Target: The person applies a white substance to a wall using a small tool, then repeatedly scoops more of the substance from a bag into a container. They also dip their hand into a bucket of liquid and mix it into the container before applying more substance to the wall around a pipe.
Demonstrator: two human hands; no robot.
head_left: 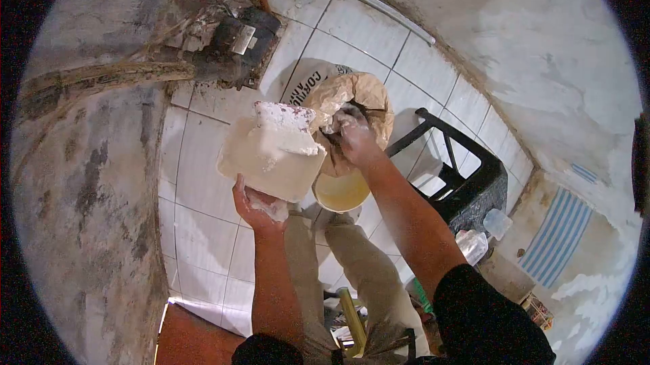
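My left hand [259,204] grips a pale, roughly square board [247,158] from below, its fingers partly hidden under it. On the board lies a flat scraper-like piece [284,117] with pinkish stains, coated in white paste or powder. My right hand [353,133], dusted white, reaches into the mouth of an upright brown paper sack [376,97]. Its fingers are curled; what they hold, if anything, is hidden. Just below the sack stands a round yellowish-white bucket [342,192], near my legs.
A black plastic stool [467,196] lies tipped to the right, with clear plastic containers [497,223] beside it. A dark box [240,47] sits at the upper left wall. White tiles [206,162] cover the floor; a striped cloth [556,236] is at right.
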